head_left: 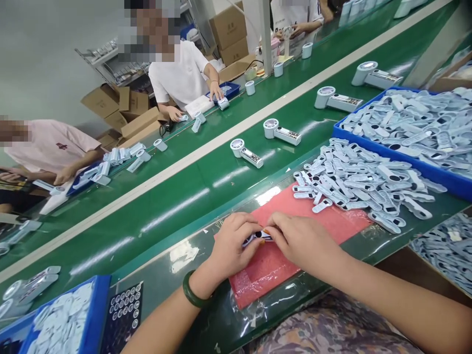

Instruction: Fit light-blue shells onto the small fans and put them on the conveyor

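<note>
Over the red sheet (254, 290), both hands meet on a small light-blue plastic cover (262, 236) with a dark spot; fingers hide most of it. My left hand (236, 241) pinches the cover's left end between thumb and fingers, and a dark green bangle circles that wrist. My right hand (304, 241) has its thumb and fingertips closed on the right end. Just beyond the right hand lies a loose pile of similar light-blue covers (361, 182), long and rounded, many with a black oval window.
Handheld fan bodies (282, 132) with exposed circuit boards stand on the green conveyor belt (177, 216). A blue tray (398, 155) of covers is at right; a blue bin (99, 300) of pale parts and a black sheet of round stickers (123, 312) are at left. Co-workers (184, 73) sit opposite.
</note>
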The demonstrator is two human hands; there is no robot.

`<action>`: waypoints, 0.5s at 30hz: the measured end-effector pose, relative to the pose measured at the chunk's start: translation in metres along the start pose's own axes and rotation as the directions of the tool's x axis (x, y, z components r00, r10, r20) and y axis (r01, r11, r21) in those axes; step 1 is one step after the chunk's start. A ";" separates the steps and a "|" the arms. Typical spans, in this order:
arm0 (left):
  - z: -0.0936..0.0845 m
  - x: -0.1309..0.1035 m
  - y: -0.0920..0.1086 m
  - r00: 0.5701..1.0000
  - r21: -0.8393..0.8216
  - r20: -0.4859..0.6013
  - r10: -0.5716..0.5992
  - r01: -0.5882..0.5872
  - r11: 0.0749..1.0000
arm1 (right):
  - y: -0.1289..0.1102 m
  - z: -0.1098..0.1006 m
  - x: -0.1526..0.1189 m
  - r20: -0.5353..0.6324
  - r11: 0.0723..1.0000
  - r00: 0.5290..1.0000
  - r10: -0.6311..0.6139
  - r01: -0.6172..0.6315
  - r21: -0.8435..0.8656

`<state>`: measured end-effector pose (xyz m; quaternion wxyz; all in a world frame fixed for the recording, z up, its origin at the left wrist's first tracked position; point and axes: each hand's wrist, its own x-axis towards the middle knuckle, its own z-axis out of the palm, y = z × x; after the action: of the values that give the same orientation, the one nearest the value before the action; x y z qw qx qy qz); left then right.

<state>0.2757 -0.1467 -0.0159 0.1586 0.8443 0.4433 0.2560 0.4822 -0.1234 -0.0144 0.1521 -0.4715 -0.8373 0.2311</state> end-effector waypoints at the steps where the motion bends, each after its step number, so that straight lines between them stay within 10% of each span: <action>1: 0.001 0.000 0.000 1.000 -0.010 -0.006 -0.005 0.005 1.000 | 0.001 0.000 0.000 -0.010 1.000 1.000 -0.017 0.017 -0.004; 10: 0.004 0.003 0.004 0.997 -0.048 -0.028 -0.078 0.077 0.996 | 0.034 0.018 0.002 -0.019 0.854 0.998 -0.064 0.065 0.516; 15: 0.004 -0.013 0.020 0.998 0.039 -0.010 -0.057 0.057 0.998 | 0.037 0.021 -0.013 0.041 0.895 0.991 -0.129 0.099 0.435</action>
<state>0.2851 -0.1688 -0.0131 0.1472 0.8331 0.4729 0.2462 0.5056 -0.1233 -0.0523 0.2370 -0.3679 -0.7963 0.4175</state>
